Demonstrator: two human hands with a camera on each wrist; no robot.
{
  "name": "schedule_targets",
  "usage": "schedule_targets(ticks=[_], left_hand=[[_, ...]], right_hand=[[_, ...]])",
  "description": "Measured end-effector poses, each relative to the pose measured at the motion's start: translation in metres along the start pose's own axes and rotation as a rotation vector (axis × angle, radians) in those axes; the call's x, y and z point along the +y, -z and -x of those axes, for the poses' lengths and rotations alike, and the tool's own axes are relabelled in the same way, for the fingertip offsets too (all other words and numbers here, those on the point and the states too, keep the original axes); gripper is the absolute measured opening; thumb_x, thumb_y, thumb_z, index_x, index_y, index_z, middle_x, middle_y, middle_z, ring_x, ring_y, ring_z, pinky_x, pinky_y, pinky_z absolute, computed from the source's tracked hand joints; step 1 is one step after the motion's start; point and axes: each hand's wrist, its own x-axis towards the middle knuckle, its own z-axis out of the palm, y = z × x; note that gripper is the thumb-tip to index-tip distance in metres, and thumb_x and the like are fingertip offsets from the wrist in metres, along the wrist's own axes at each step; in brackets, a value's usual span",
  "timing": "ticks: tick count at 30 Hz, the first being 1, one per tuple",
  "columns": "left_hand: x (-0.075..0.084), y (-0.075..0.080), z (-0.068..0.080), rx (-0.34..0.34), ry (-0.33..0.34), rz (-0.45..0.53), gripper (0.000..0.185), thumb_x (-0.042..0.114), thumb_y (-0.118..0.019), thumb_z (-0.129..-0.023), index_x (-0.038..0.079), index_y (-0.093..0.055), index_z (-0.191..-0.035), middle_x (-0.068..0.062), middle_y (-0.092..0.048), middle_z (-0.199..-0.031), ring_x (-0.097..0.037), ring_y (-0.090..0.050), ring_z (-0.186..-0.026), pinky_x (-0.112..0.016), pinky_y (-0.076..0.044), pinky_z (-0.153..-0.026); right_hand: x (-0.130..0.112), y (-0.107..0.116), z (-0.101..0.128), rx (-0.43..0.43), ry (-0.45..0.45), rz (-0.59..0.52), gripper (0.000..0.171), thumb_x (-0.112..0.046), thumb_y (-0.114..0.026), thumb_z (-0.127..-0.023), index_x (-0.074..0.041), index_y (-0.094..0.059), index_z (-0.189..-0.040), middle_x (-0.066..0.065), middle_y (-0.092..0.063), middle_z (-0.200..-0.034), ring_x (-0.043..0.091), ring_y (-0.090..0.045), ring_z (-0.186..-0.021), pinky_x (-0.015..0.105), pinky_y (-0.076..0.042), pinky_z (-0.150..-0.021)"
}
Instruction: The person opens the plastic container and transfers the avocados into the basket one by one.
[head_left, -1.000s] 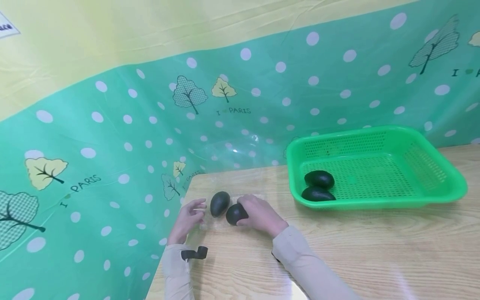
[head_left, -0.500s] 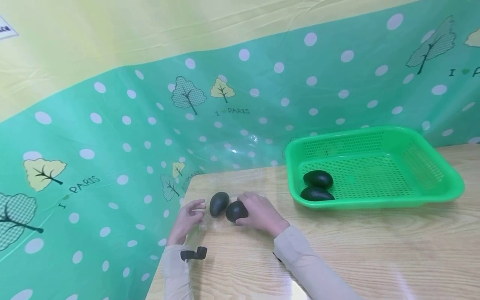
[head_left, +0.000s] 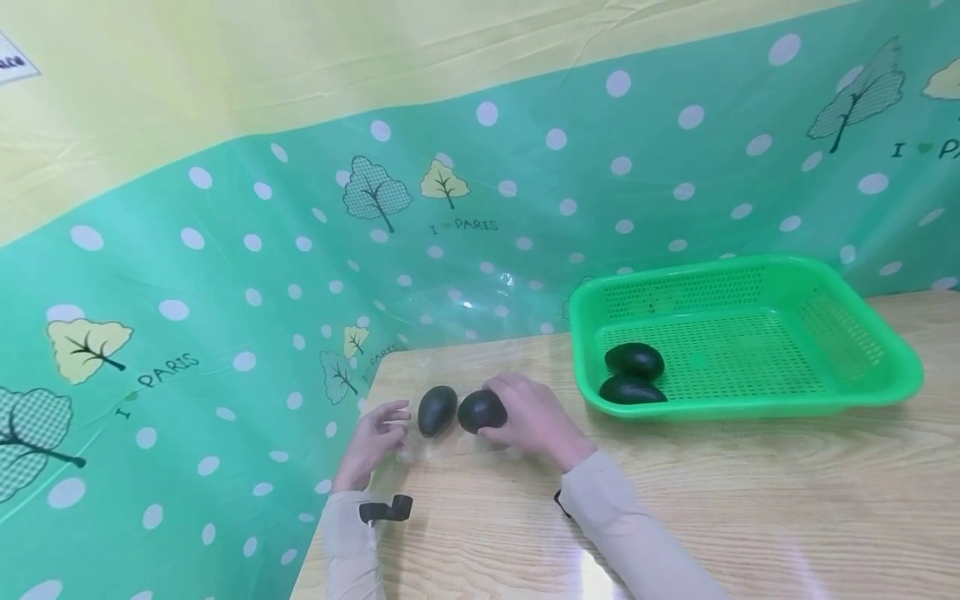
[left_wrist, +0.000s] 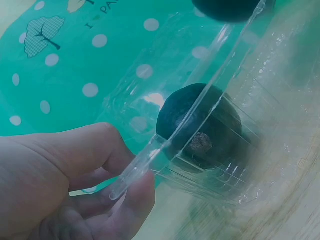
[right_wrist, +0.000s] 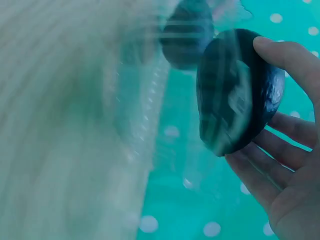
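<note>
We are looking down at a pale wooden table (head_left: 750,500), our two sleeved arms reaching forward near its left corner. Our right hand (head_left: 534,419) is gripping a dark avocado (head_left: 482,410), thumb and fingers curled round its right side; the wrist view is showing its skin as near-black, smooth and glossy, egg-shaped, with the thumb tip on its top edge and the fingers spread behind it. Just left of it, a second avocado (head_left: 437,410) is sitting inside a clear plastic clamshell box (left_wrist: 235,150), its brown stem scar facing the left wrist camera. The two fruits are almost touching. Our left hand (head_left: 372,442) is pinching the box's thin clear rim between thumb and curled fingers, beside the table's left edge.

Beyond the left hand the table is ending, and a green dotted cloth with trees (head_left: 225,292) is hanging down and rising behind as a backdrop. To the right, bare wood is lying open between our hands and a green perforated basket (head_left: 862,400), well apart. Two more avocados (head_left: 634,374) are lying together in its near left corner.
</note>
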Motion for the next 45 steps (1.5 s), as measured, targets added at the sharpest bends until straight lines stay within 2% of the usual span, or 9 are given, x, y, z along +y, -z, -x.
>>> schedule_targets(ticks=[4, 13, 20, 25, 34, 41, 45], left_hand=[[0.001, 0.001, 0.002, 0.001, 0.002, -0.008, 0.056, -0.005, -0.057, -0.086, -0.003, -0.048, -0.141, -0.029, -0.056, -0.128, -0.026, -0.065, -0.092, -0.026, -0.057, -0.066], [0.000, 0.002, -0.001, -0.004, 0.003, -0.008, 0.057, -0.006, -0.055, -0.085, -0.001, -0.049, -0.141, -0.027, -0.057, -0.127, -0.027, -0.064, -0.093, -0.026, -0.056, -0.066], [0.000, 0.000, -0.002, -0.005, 0.006, -0.012, 0.057, -0.007, -0.054, -0.085, 0.000, -0.050, -0.141, -0.026, -0.058, -0.127, -0.032, -0.063, -0.095, -0.027, -0.057, -0.066], [0.000, 0.001, -0.001, -0.006, 0.010, -0.022, 0.057, -0.006, -0.054, -0.085, 0.001, -0.050, -0.141, -0.026, -0.057, -0.129, -0.031, -0.064, -0.091, -0.027, -0.057, -0.067], [0.003, 0.003, 0.001, -0.018, 0.013, -0.035, 0.058, -0.006, -0.053, -0.086, 0.001, -0.047, -0.144, -0.026, -0.055, -0.133, -0.029, -0.064, -0.092, -0.025, -0.055, -0.070], [0.022, 0.001, 0.008, -0.047, 0.041, -0.020, 0.060, -0.009, -0.052, -0.085, -0.004, -0.045, -0.144, -0.030, -0.054, -0.132, -0.035, -0.064, -0.087, -0.027, -0.056, -0.069], [0.008, 0.002, 0.001, -0.039, 0.038, -0.018, 0.060, -0.008, -0.053, -0.086, -0.002, -0.045, -0.144, -0.028, -0.054, -0.133, -0.032, -0.065, -0.084, -0.027, -0.056, -0.068]], right_hand=[[0.003, 0.014, 0.003, 0.019, -0.017, 0.023, 0.061, -0.041, -0.083, -0.075, -0.009, -0.064, -0.123, 0.009, -0.064, -0.125, 0.027, -0.061, -0.113, 0.043, -0.055, -0.092], [0.014, 0.038, 0.010, 0.081, -0.009, 0.013, 0.059, -0.036, -0.085, -0.074, -0.007, -0.064, -0.121, 0.007, -0.067, -0.119, 0.025, -0.062, -0.110, 0.041, -0.054, -0.092], [0.026, 0.054, 0.021, 0.128, -0.040, 0.026, 0.060, -0.039, -0.084, -0.074, -0.007, -0.064, -0.121, 0.007, -0.068, -0.118, 0.025, -0.066, -0.103, 0.041, -0.057, -0.083], [0.034, 0.066, 0.029, 0.172, -0.055, 0.047, 0.058, -0.040, -0.083, -0.074, -0.008, -0.065, -0.118, 0.006, -0.068, -0.116, 0.024, -0.065, -0.102, 0.041, -0.056, -0.081], [0.039, 0.087, 0.042, 0.221, -0.074, 0.031, 0.063, -0.040, -0.083, -0.075, -0.009, -0.063, -0.126, 0.009, -0.066, -0.126, 0.030, -0.061, -0.116, 0.048, -0.054, -0.091], [0.053, 0.099, 0.053, 0.250, -0.123, 0.007, 0.062, -0.038, -0.085, -0.073, -0.008, -0.064, -0.123, 0.010, -0.067, -0.120, 0.029, -0.064, -0.107, 0.048, -0.056, -0.085], [0.064, 0.104, 0.057, 0.266, -0.142, -0.015, 0.061, -0.035, -0.085, -0.073, -0.005, -0.064, -0.122, 0.013, -0.066, -0.122, 0.033, -0.062, -0.110, 0.051, -0.054, -0.088]])
